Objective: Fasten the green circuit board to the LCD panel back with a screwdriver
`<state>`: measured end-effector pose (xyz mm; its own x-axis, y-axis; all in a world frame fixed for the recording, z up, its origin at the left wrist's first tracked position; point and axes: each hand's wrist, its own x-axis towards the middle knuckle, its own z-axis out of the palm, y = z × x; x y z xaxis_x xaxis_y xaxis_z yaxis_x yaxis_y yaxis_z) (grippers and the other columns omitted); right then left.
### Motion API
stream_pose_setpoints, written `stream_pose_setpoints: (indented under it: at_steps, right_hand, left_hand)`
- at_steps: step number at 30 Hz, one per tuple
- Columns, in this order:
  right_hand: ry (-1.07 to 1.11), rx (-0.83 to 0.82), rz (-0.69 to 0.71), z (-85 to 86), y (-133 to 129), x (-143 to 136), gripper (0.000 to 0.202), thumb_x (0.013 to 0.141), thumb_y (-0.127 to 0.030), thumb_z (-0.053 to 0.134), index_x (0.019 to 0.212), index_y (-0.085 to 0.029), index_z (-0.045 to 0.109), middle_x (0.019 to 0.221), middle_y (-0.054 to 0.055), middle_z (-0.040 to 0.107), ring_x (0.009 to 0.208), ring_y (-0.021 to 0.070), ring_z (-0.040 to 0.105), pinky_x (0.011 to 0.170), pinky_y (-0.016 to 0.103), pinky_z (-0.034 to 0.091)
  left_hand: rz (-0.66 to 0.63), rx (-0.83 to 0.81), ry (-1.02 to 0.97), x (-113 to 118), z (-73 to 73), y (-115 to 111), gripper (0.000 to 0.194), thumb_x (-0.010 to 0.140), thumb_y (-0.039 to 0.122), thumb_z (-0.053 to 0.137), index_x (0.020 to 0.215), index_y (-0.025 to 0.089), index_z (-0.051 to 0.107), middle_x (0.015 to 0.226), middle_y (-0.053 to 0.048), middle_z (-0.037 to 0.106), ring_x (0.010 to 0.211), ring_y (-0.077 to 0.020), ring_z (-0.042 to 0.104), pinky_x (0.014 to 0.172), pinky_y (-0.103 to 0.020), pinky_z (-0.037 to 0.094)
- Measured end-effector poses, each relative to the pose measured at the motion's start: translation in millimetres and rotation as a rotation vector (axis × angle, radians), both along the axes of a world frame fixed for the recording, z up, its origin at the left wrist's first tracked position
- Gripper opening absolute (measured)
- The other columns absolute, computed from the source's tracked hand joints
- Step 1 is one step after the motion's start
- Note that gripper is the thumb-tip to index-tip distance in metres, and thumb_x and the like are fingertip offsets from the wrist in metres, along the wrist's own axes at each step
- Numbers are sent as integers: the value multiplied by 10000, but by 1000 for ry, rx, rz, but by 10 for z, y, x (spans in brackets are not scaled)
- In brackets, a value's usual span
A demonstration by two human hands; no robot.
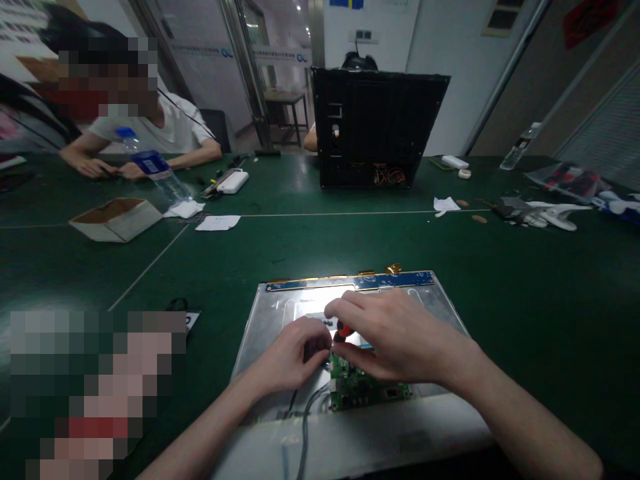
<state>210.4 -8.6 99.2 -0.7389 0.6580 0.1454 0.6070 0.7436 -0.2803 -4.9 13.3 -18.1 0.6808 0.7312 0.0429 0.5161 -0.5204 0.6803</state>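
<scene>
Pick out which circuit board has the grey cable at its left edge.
The green board, partly hidden by the right hand; the grey cable meets its left edge. The long blue strip at the far edge of the metal panel shows none.

open box, left | blue-capped bottle near it | white paper between table seams? no

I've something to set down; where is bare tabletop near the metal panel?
Bare table: right of the metal panel, and between it and the black casing. Crowded: panel's middle, with left hand and right hand at the circuit board.
</scene>
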Motion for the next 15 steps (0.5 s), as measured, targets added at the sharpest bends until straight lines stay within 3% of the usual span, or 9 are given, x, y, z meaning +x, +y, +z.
stream_pose_setpoints:
  at_steps: [4, 11, 15]
  right_hand:
    - [-63, 57, -42, -8, 4, -5, 214, 947, -389, 494, 1032, -200, 551, 823, 24, 627, 638, 145, 507, 522, 285, 231]
    - [2, -10, -12, 11, -10, 0, 259, 899, -216, 467, 1146, -151, 510, 957, 74, 634, 734, 167, 535, 555, 286, 306]
    - [0, -24, -2, 16, -12, 7, 292, 909, -251, 493, 1191, -176, 505, 984, 63, 624, 749, 167, 544, 569, 288, 329]
  left_hand:
    - [7, 30, 4, -2, -10, -6, 42, 788, 179, 526, 770, 182, 564, 718, -4, 587, 683, -190, 525, 659, -292, 387]
    - [1, 17, 28, -12, -15, 5, 44, 780, 171, 547, 807, 185, 579, 763, -11, 603, 719, -199, 535, 674, -295, 394]
    - [3, 15, 10, -4, -11, 0, 48, 772, 163, 528, 783, 185, 569, 732, -6, 584, 703, -196, 531, 641, -280, 389]
